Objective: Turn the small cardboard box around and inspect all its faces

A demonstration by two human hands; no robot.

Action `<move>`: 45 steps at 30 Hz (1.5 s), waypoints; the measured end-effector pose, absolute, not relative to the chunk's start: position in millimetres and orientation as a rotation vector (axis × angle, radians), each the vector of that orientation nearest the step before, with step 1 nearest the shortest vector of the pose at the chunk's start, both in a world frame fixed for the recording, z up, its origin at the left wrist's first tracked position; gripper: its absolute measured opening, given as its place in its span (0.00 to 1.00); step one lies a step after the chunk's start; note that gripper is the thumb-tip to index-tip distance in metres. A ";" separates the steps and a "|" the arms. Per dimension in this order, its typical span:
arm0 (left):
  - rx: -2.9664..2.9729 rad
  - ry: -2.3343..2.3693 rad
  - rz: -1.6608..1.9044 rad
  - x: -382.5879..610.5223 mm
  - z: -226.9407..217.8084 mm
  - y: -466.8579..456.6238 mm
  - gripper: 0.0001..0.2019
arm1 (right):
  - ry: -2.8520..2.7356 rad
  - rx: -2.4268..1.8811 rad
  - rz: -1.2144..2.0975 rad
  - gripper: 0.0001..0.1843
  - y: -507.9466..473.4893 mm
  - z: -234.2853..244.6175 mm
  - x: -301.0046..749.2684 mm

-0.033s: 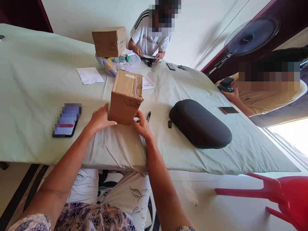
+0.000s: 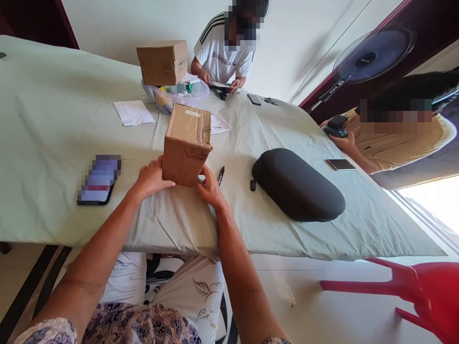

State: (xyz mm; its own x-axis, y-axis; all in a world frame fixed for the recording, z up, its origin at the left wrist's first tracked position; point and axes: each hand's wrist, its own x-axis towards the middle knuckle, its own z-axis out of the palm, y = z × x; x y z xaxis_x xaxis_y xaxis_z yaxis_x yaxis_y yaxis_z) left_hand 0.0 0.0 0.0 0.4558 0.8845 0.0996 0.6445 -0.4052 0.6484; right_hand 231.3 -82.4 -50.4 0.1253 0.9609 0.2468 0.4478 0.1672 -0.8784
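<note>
A brown cardboard box (image 2: 184, 159) with taped seams stands on the cloth-covered table in front of me, black scribble marks on its right face. My left hand (image 2: 153, 179) lies against its left side, thumb along the lower front edge and the other fingers partly hidden behind it. On the right, my right hand (image 2: 210, 185) grips the lower right edge, its fingertips partly out of sight behind the box. Just beyond that hand lies a black marker pen (image 2: 221, 175), and its black cap (image 2: 253, 185) rests farther right.
A black oval case (image 2: 299, 186) lies to the right, a phone (image 2: 99, 180) to the left. Behind stand a plastic basket (image 2: 179, 99) of bottles and another box (image 2: 158, 66). Two people sit at the far and right sides. A red chair (image 2: 423, 291) stands lower right.
My left hand has come in closer against the box's left side. The box has shifted very slightly to the left, and my right hand has moved a little with it.
</note>
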 end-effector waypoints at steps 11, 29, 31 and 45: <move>2.160 1.382 0.643 14.8 -26.7 -8.3 0.25 | -1.599 -1.603 0.379 0.47 -79.8 -66.5 225.0; 1.789 1.297 0.911 29.0 -34.0 -22.2 0.31 | -1.392 -1.487 -0.132 0.42 -80.9 -68.5 204.0; 1.756 1.259 0.927 28.7 -35.4 -23.2 0.29 | -1.394 -1.462 -0.224 0.42 -81.6 -66.3 203.1; 1.348 0.753 0.843 30.4 -35.4 -27.5 0.40 | -1.319 -1.281 -0.480 0.20 -92.9 -48.5 209.2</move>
